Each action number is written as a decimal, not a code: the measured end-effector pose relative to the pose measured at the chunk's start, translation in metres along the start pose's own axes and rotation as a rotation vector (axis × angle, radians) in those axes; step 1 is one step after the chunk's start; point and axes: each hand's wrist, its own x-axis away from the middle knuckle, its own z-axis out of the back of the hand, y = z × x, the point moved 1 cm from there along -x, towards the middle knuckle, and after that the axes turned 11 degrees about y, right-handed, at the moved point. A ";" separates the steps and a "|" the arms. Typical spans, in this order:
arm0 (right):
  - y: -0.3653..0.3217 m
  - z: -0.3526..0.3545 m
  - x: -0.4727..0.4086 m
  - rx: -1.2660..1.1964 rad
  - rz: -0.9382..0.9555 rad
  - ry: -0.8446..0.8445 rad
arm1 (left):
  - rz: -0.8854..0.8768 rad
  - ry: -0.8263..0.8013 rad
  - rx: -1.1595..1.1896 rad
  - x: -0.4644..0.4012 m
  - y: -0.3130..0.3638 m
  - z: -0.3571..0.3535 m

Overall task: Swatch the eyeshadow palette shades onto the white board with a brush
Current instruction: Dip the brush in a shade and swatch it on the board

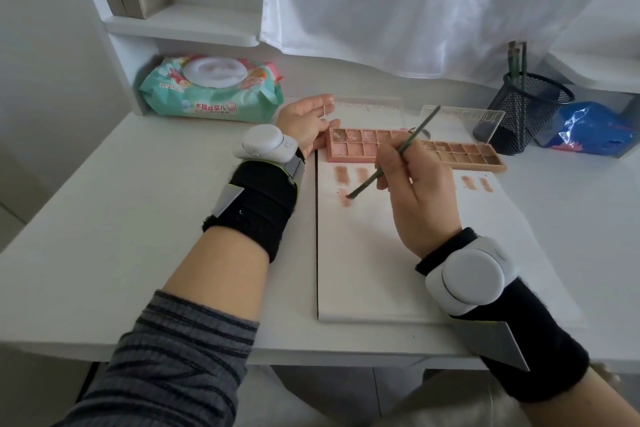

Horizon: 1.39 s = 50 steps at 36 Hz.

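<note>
The right hand (412,184) pinches the brush (388,156), rubbing pink on the white board (363,270); the left hand (308,121) lies flat and relaxed against the palette (353,146); next, I think, comes a dip for new colour.

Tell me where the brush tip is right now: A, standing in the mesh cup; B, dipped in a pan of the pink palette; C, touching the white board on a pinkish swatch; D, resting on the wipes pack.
C: the right hand holds the brush with its tip down on a pinkish swatch on the white board.
</note>
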 end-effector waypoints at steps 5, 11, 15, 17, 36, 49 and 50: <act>0.000 -0.002 -0.001 0.035 0.037 -0.054 | -0.011 -0.005 0.010 0.001 0.001 0.000; 0.000 0.000 0.000 0.042 0.061 -0.054 | -0.013 0.007 0.013 0.002 0.001 0.000; 0.000 -0.001 -0.001 0.022 0.021 0.008 | -0.009 0.005 0.017 0.003 0.001 -0.001; 0.000 -0.001 -0.002 0.024 0.021 -0.019 | -0.003 0.010 0.024 0.002 0.001 -0.001; 0.000 0.001 -0.001 -0.005 0.027 -0.051 | -0.007 0.000 0.033 0.003 0.000 0.000; 0.004 -0.003 0.001 0.057 0.120 -0.052 | -0.011 -0.003 0.015 0.000 0.000 -0.001; 0.004 -0.003 0.001 0.077 0.148 -0.072 | -0.012 -0.003 0.016 0.000 -0.001 -0.001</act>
